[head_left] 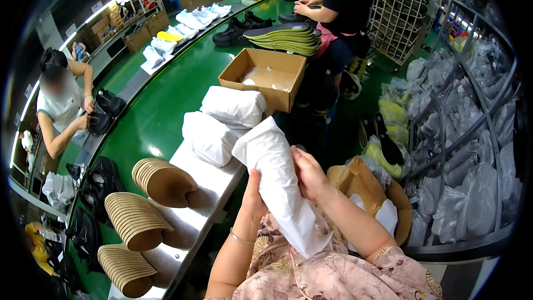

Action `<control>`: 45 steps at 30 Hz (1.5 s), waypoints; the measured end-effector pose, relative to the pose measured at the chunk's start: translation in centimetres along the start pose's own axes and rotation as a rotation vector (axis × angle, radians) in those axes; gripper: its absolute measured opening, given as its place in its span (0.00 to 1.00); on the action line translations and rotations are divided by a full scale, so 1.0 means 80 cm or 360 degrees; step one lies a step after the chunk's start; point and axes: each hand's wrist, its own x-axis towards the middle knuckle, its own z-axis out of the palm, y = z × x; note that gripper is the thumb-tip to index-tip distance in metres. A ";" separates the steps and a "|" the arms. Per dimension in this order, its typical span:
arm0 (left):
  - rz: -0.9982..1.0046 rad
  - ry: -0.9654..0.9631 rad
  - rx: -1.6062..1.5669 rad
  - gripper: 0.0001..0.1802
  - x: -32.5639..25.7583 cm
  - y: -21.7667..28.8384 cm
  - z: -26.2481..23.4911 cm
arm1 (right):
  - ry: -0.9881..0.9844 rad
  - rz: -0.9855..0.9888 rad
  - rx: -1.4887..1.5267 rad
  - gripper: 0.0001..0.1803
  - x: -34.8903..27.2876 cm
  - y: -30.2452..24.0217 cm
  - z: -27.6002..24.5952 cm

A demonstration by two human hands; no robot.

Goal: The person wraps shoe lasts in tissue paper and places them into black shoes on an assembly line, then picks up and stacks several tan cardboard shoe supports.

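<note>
I clamp both my left hand [254,197] and right hand [309,175] on a white paper-wrapped bundle [279,180]; beyond them, a steel desk [191,219] edges a green conveyor [166,105].

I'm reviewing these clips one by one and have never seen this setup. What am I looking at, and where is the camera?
There is no machine here. The single picture comes from a wide-angle camera worn on a person's head, looking down, so edges bend. The left hand and right hand hold a white paper-wrapped bundle between them. On the metal bench lie more white wrapped bundles, stacks of tan insole boards and an open cardboard box. Beyond runs a green conveyor where other people handle black shoes.
</note>
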 end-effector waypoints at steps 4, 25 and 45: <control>0.0149 -0.0112 -0.0115 0.43 0.001 -0.002 0.011 | 0.0288 -0.0770 -0.1443 0.11 0.024 0.003 -0.019; 0.0624 0.0201 -0.0091 0.33 0.020 0.010 0.090 | 0.0619 -0.1496 -0.1968 0.15 -0.044 -0.015 0.018; 0.0722 0.0155 -0.0072 0.42 0.024 0.028 0.067 | 0.0056 -0.0162 -0.0055 0.11 -0.017 -0.026 0.018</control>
